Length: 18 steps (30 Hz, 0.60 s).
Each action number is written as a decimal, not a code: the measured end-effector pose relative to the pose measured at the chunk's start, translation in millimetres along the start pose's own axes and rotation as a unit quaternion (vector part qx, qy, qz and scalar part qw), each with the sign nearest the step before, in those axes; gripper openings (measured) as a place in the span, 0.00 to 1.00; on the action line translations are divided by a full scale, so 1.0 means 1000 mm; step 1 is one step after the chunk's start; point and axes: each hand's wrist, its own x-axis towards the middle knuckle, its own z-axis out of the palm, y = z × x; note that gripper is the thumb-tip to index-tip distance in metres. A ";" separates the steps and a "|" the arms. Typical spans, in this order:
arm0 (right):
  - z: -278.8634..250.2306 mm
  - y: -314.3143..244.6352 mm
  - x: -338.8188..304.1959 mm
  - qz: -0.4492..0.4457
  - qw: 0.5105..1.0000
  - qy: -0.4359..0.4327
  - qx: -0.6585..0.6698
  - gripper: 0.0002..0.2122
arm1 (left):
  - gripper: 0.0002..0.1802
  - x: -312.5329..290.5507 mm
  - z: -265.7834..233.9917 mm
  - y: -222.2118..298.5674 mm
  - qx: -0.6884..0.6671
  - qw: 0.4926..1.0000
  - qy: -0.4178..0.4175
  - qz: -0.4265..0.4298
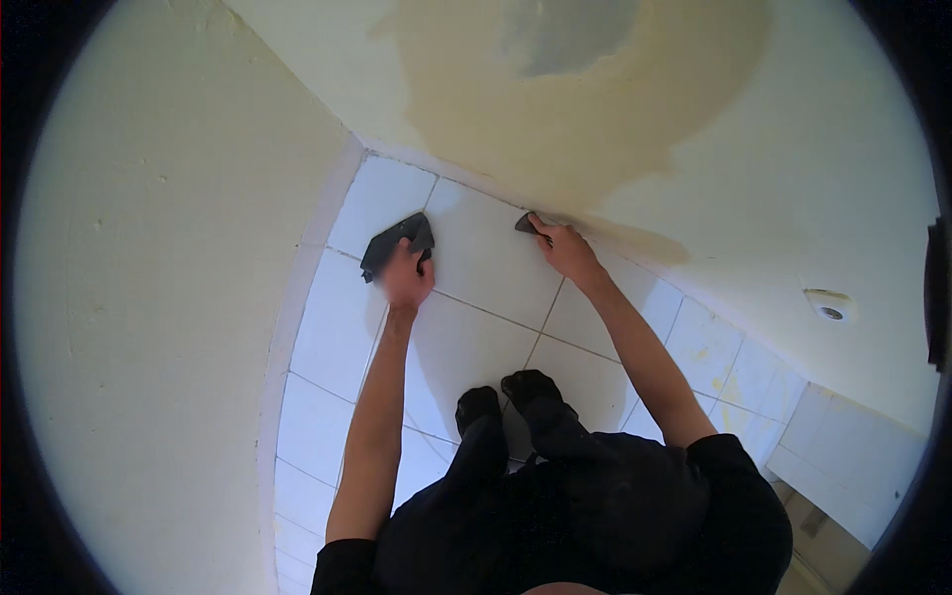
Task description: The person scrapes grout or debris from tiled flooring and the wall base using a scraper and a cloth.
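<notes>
My left hand (403, 280) is closed around a black, broad-edged pan (417, 230), perhaps a dustpan or a plaster tray. The pan is just above or on the white floor tiles, near the room's corner; I cannot tell whether it touches them. Further right, my right hand (575, 254) grips a small dark scraper (526, 224) with a flared blade, its handle mostly hidden in my fingers. That blade is low down, close to where the floor meets the far wall (724, 188). A gap of bare tile lies between the two tools.
On the far wall a damp-looking tan patch (535, 119) surrounds a grey area (570, 38). The left wall (169, 297) meets it at a corner. A round fitting (831, 311) sits in the wall at right, above yellow-stained tiles (729, 367). My dark-covered feet (531, 387) are on the floor.
</notes>
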 end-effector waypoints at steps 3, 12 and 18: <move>-0.007 -0.007 0.003 0.027 0.999 -0.034 0.024 0.20 | 0.11 -0.004 0.001 -0.005 -0.013 1.000 0.008 -0.006; -0.008 -0.012 0.015 -0.003 0.999 -0.047 0.026 0.19 | 0.11 -0.003 0.000 -0.001 -0.006 1.000 0.001 -0.011; -0.002 -0.005 0.007 -0.016 1.000 0.008 0.004 0.18 | 0.10 0.000 -0.001 -0.001 -0.008 1.000 0.013 0.007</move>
